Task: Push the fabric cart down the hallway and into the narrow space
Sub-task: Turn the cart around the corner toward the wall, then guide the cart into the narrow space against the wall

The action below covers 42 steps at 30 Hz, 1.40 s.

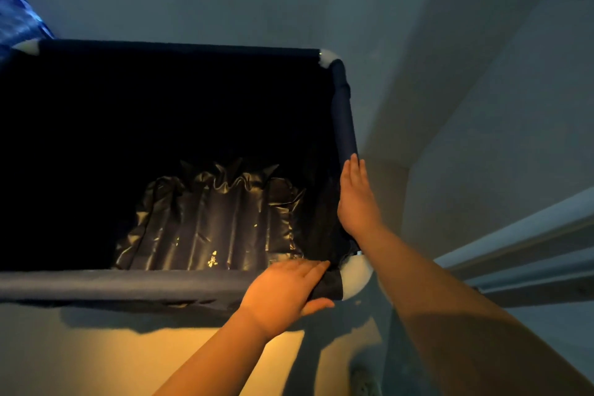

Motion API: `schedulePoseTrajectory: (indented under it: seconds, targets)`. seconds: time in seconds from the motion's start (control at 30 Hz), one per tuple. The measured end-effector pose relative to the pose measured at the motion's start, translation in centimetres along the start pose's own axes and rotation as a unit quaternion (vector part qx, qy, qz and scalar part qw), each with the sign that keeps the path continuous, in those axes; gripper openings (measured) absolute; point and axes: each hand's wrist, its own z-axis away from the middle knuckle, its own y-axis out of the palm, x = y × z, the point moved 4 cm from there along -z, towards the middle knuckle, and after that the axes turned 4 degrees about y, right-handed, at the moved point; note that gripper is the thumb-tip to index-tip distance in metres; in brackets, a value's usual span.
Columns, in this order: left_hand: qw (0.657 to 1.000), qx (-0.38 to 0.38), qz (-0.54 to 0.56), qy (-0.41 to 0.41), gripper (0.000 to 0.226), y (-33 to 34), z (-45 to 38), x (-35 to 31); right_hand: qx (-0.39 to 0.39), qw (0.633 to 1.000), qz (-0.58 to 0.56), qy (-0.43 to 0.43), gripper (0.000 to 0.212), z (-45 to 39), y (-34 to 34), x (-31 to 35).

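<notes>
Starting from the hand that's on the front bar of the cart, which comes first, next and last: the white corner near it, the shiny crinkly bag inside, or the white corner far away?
From the left hand:
1. Rounded white plastic corner joint, just right of its fingertips.
2. Shiny crinkled plastic liner, down inside the cart, ahead.
3. Far white plastic corner joint, at the back right.

The dark navy fabric cart (180, 283) is standing upright against the wall, its shiny crumpled liner showing inside.
</notes>
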Motion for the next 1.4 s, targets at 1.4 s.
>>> schedulePoseTrajectory:
  seconds: [1.4]
  targets:
    - [0.986,-0.111,0.097,0.075,0.057,1.8,-33.7,-16.5,0.012,0.997,0.054,-0.050,0.076,-14.7,-11.6,-29.1]
